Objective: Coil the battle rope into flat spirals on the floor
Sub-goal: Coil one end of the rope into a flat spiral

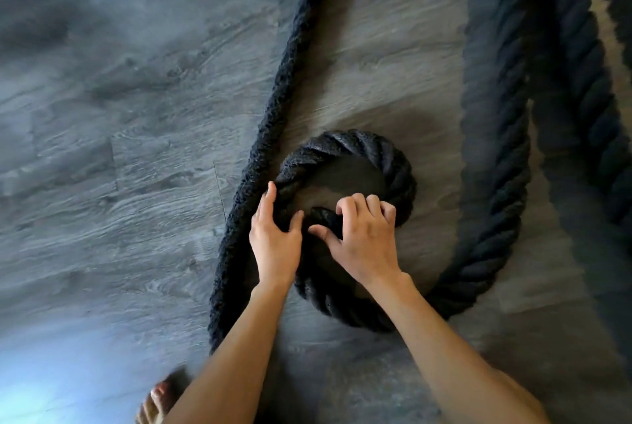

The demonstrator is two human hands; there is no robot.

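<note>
the person is starting the first spiral: the battle rope (359, 146) is lying on the grey wood-grain floor (102, 115) at centre frame, bent into one small open ring. the right hand (366, 239) is clenching the rope's end at the ring's 6 o'clock, fingers curled over it, judged to be pinning the core so it does not spring open. the left hand (273, 239) is resting at the ring's 9 o'clock, fingers extended and loosely cupping the strand, apparently pressing it inward. long slack runs are leading away toward 12 and 2 o'clock, so most coiling is remaining. a bare foot (160, 399) is showing at 7 o'clock. no brand, label or writing is legible.
</note>
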